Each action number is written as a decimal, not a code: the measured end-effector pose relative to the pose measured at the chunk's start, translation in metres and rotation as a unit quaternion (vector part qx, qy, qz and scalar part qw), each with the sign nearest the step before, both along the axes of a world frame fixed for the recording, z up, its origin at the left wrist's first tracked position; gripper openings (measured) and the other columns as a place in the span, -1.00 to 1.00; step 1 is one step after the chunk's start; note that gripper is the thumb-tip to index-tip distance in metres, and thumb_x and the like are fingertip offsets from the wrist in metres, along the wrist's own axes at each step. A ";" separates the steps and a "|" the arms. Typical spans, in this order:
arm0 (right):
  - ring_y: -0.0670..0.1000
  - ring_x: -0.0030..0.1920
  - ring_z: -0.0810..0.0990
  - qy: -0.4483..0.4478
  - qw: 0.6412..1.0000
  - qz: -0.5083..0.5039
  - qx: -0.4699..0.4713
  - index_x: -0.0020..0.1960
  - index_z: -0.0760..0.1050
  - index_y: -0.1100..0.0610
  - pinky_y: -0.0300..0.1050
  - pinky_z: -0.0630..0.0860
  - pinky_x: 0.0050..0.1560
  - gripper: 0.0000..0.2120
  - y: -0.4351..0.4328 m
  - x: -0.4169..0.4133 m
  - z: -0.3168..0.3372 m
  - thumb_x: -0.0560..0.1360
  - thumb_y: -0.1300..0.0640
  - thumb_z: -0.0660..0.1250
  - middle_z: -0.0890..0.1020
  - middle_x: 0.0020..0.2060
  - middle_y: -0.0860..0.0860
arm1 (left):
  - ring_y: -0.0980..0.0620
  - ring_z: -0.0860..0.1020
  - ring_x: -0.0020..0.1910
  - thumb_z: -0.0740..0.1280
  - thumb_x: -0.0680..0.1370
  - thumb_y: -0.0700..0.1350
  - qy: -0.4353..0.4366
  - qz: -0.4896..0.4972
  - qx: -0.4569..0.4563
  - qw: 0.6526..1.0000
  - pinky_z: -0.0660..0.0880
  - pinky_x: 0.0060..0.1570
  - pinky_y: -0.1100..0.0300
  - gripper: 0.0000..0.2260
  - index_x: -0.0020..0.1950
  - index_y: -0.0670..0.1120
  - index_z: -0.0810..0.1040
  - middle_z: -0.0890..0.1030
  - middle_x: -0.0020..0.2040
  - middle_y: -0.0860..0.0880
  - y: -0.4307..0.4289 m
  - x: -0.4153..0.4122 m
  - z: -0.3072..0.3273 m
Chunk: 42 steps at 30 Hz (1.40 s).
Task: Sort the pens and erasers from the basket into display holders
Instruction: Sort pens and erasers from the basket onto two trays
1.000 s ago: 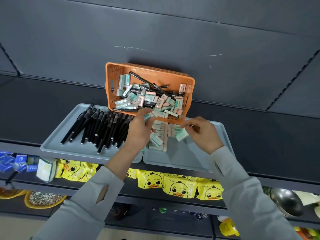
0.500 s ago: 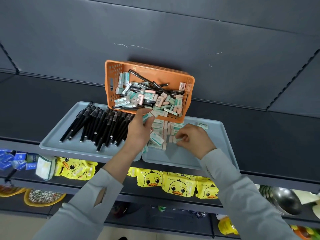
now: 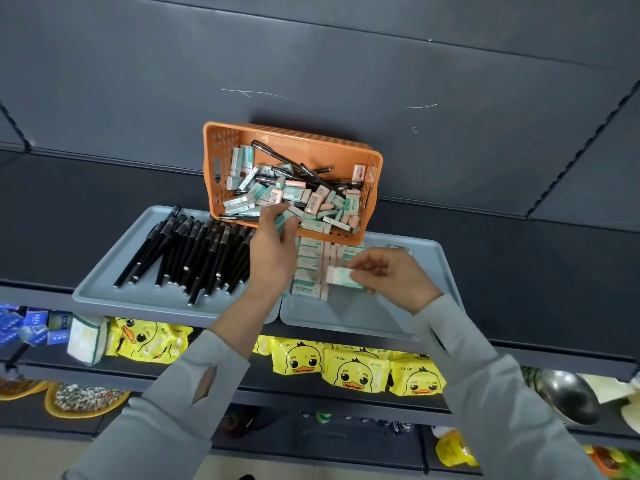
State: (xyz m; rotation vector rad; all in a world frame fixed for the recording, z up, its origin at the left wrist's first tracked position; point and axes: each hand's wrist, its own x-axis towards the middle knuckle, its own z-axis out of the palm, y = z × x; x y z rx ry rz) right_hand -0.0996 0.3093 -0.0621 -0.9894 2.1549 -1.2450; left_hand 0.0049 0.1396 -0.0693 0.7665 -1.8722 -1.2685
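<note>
Now mid eraser step: R hand (image 3: 391, 276) pinches an eraser (image 3: 341, 274) over the right tray (image 3: 363, 318), beside laid rows (image 3: 308, 263); L hand (image 3: 273, 252) pinches a second eraser (image 3: 286, 217) at basket (image 3: 294, 134) front. Next: set it flush w/ rows.

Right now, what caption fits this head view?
Left hand grips erasers at the orange basket; right hand pinches an eraser above the tray.

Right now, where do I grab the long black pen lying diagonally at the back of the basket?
Pinch the black pen on its bare upper-left stretch, from above, fingers across the barrel. That end lies free on the erasers near the back wall of the basket. Its lower-right end runs among crossing pens, so probably draw it out up-left.
</note>
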 end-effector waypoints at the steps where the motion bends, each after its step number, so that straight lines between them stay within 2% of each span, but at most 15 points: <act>1: -0.17 -0.35 0.56 0.016 0.999 -0.002 0.035 -0.05 0.63 0.15 -0.31 0.52 -0.29 -0.90 0.008 -0.003 -0.001 0.46 0.29 0.43 0.66 -0.17 0.01 | 0.19 0.43 -0.32 0.19 0.65 -0.08 0.003 -0.001 0.018 1.000 0.34 -0.37 0.30 -0.76 0.30 -0.10 0.41 0.50 -0.17 0.10 -0.003 0.001 0.000; 3: -0.17 -0.37 0.57 0.070 0.994 -0.015 0.078 -0.10 0.65 0.08 -0.29 0.52 -0.28 -0.92 0.019 -0.006 -0.008 0.43 0.22 0.47 0.65 -0.20 -0.04 | 0.15 0.42 -0.29 0.18 0.65 -0.05 0.025 -0.012 0.067 0.997 0.37 -0.23 0.18 -0.77 0.29 -0.06 0.42 0.55 -0.08 -0.07 -0.006 0.001 -0.003; 5: -0.15 -0.28 0.58 0.158 0.982 -0.011 0.104 -0.14 0.64 -0.01 -0.27 0.52 -0.19 -0.92 0.020 -0.003 -0.015 0.39 0.11 0.51 0.63 -0.19 -0.07 | 0.09 0.40 -0.25 0.19 0.65 -0.04 0.058 -0.021 0.140 0.988 0.39 -0.22 0.04 -0.81 0.25 0.00 0.43 0.55 0.00 -0.26 -0.004 -0.001 -0.002; 8: -0.09 -0.20 0.57 0.222 0.970 -0.002 0.103 -0.14 0.65 -0.02 -0.26 0.49 -0.10 -0.91 0.011 0.007 -0.024 0.37 0.03 0.51 0.60 -0.19 -0.07 | 0.17 0.31 -0.45 0.18 0.66 -0.10 0.110 -0.030 0.224 0.968 0.32 -0.45 0.18 -0.82 0.26 -0.05 0.42 0.42 -0.28 -0.04 0.007 -0.005 0.004; 12: -0.06 -0.19 0.56 0.282 0.956 -0.062 0.047 -0.09 0.67 0.05 -0.23 0.49 -0.10 -0.92 -0.003 0.019 -0.025 0.45 0.06 0.45 0.62 -0.19 -0.08 | 0.18 0.24 -0.46 0.15 0.67 -0.15 0.168 -0.040 0.294 0.940 0.23 -0.51 0.33 -0.84 0.23 -0.09 0.40 0.35 -0.29 0.05 0.020 -0.011 0.010; 13: -0.07 -0.19 0.58 0.238 0.968 -0.074 0.012 -0.07 0.66 0.06 -0.23 0.52 -0.11 -0.89 -0.007 0.024 -0.022 0.48 0.04 0.42 0.64 -0.18 -0.08 | 0.18 0.26 -0.45 0.15 0.67 -0.15 0.176 -0.040 0.305 0.935 0.23 -0.50 0.34 -0.84 0.24 -0.10 0.40 0.35 -0.28 0.05 0.022 -0.012 0.011; 15: -0.03 -0.20 0.63 0.026 0.997 -0.052 -0.053 0.01 0.59 0.12 -0.20 0.60 -0.14 -0.86 -0.016 0.035 -0.015 0.53 0.07 0.38 0.68 -0.17 0.00 | 0.23 0.34 -0.47 0.15 0.67 -0.14 0.187 -0.040 0.313 0.930 0.28 -0.50 0.36 -0.85 0.22 -0.09 0.40 0.39 -0.29 0.07 0.029 -0.012 0.014; 17: 0.00 -0.25 0.63 -0.139 0.985 -0.001 -0.098 0.07 0.51 0.19 -0.17 0.61 -0.20 -0.86 -0.023 0.043 -0.011 0.52 0.23 0.38 0.67 -0.19 0.08 | 0.28 0.43 -0.46 0.15 0.67 -0.15 0.191 -0.045 0.307 0.931 0.36 -0.43 0.37 -0.87 0.19 -0.07 0.40 0.45 -0.27 0.10 0.036 -0.012 0.016; 19: 0.02 -0.26 0.59 -0.164 0.979 0.011 -0.123 0.05 0.52 0.17 -0.20 0.58 -0.23 -0.84 -0.022 0.040 -0.011 0.49 0.33 0.38 0.66 -0.21 0.07 | 0.26 0.45 -0.36 0.17 0.66 -0.18 0.181 -0.047 0.288 0.939 0.39 -0.32 0.32 -0.87 0.18 -0.04 0.43 0.47 -0.23 0.09 0.035 -0.010 0.014; 23: -0.02 -0.17 0.59 -0.101 0.988 -0.028 -0.114 0.00 0.57 0.14 -0.26 0.56 -0.26 -0.81 -0.002 0.020 -0.013 0.48 0.38 0.37 0.63 -0.14 0.08 | 0.11 0.42 -0.18 0.23 0.62 -0.26 0.102 -0.098 0.240 0.960 0.43 -0.16 0.27 -0.79 0.18 -0.01 0.53 0.51 -0.05 0.00 0.014 0.010 0.005; 28: -0.21 -0.35 0.55 -0.101 0.986 -0.047 -0.124 0.09 0.54 0.33 -0.38 0.42 -0.43 -0.83 0.017 0.012 -0.017 0.51 0.42 0.32 0.62 -0.14 0.10 | 0.11 0.56 -0.10 0.30 0.56 -0.34 0.017 -0.185 0.225 0.956 0.56 0.04 0.27 -0.68 0.24 -0.02 0.57 0.55 0.16 -0.06 0.012 0.037 0.002; 32: -0.21 -0.42 0.50 -0.083 0.988 -0.055 -0.122 0.09 0.56 0.30 -0.39 0.41 -0.43 -0.83 0.028 0.015 -0.020 0.52 0.40 0.31 0.62 -0.16 0.08 | 0.07 0.59 0.12 0.44 0.46 -0.31 -0.052 -0.236 0.154 0.958 0.55 0.13 0.20 -0.64 0.15 0.07 0.62 0.61 0.17 0.02 0.014 0.056 -0.006; 35: -0.22 -0.36 0.51 -0.060 0.990 -0.059 -0.116 0.06 0.58 0.26 -0.37 0.43 -0.38 -0.85 0.037 0.017 -0.027 0.51 0.38 0.34 0.64 -0.16 0.03 | 0.09 0.57 0.11 0.47 0.46 -0.20 -0.155 -0.231 -0.034 0.960 0.54 0.12 0.18 -0.69 0.15 0.08 0.62 0.61 0.15 0.08 0.019 0.069 -0.019; 38: -0.23 -0.24 0.54 -0.030 0.993 -0.051 -0.099 0.03 0.60 0.25 -0.35 0.47 -0.27 -0.86 0.042 0.019 -0.031 0.49 0.36 0.38 0.65 -0.16 0.00 | -0.02 0.48 0.08 0.53 0.40 -0.11 -0.185 -0.185 -0.298 0.918 0.43 0.06 0.17 -0.69 0.14 -0.02 0.65 0.64 0.09 0.02 0.026 0.072 -0.031; 42: -0.10 -0.15 0.57 0.004 0.997 -0.032 -0.065 -0.02 0.63 0.16 -0.19 0.55 -0.11 -0.87 0.043 0.023 -0.032 0.47 0.32 0.42 0.67 -0.16 0.00 | -0.14 0.43 0.11 0.56 0.34 -0.13 -0.171 -0.152 -0.386 0.894 0.46 0.11 -0.03 -0.64 0.12 -0.01 0.66 0.56 0.13 -0.04 0.024 0.071 -0.041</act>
